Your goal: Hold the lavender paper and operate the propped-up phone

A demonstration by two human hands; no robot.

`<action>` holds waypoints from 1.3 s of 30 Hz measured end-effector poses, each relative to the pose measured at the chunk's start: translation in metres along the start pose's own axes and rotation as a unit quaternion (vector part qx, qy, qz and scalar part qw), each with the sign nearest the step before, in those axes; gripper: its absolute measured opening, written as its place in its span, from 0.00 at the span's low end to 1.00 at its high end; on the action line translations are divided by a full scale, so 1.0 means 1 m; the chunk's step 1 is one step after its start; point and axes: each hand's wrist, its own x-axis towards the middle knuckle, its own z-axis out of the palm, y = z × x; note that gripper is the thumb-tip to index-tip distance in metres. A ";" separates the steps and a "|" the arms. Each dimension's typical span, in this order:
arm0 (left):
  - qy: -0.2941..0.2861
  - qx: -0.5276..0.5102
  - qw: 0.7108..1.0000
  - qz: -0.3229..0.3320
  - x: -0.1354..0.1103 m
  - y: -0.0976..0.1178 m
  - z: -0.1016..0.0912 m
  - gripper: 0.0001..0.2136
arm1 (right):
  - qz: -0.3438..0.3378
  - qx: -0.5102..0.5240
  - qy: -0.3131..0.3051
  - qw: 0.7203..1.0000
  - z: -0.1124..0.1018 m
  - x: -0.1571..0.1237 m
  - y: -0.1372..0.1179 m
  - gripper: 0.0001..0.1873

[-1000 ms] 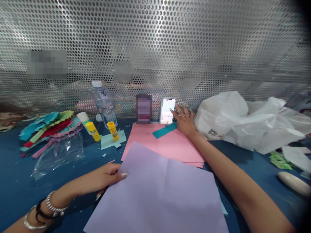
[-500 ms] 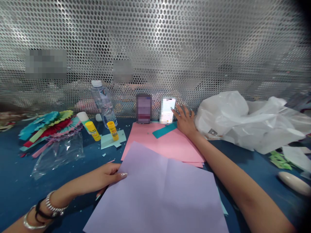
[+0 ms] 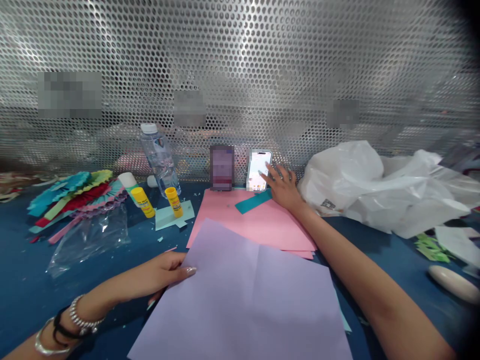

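My left hand (image 3: 170,272) pinches the left edge of a large lavender sheet of paper (image 3: 247,300), thumb on top and fingers underneath. A crease runs down the sheet, which partly covers a stack of pink paper (image 3: 243,220). My right hand (image 3: 283,187) reaches out with fingers spread in front of a lit phone (image 3: 258,170) leaning against the metal mesh. Its fingertips overlap the screen; whether they touch it I cannot tell. Under that hand, a teal paper strip (image 3: 252,202) lies on the pink stack.
Left are paper fans (image 3: 80,195), a clear plastic sleeve (image 3: 92,240), a glue stick (image 3: 143,202), another glue stick (image 3: 173,202) and a water bottle (image 3: 160,160). A dark phone-like device (image 3: 222,168) stands at the mesh wall (image 3: 240,65). Right are a white plastic bag (image 3: 375,185) and a pale oval object (image 3: 453,283).
The fingers of my right hand have shifted slightly left over the phone, and its screen shows a different page. My left hand and the lavender sheet stay put.
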 end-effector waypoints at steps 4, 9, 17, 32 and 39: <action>-0.005 0.011 0.999 -0.031 0.000 0.002 0.000 0.23 | -0.106 0.008 -0.004 0.994 0.005 0.003 -0.001 0.34; -0.007 0.011 1.000 -0.029 -0.001 0.006 0.001 0.24 | -0.145 0.015 0.006 0.989 0.009 0.006 -0.002 0.33; -0.008 0.016 0.999 -0.034 0.001 0.006 0.000 0.24 | -0.142 0.017 0.018 0.989 0.013 0.007 -0.002 0.34; -0.004 0.011 0.999 -0.035 -0.002 0.010 0.001 0.23 | -0.139 0.011 0.036 0.990 0.016 0.006 -0.001 0.35; -0.006 0.011 0.999 -0.036 -0.002 0.011 0.002 0.24 | -0.131 0.003 0.033 0.991 0.017 0.005 -0.002 0.37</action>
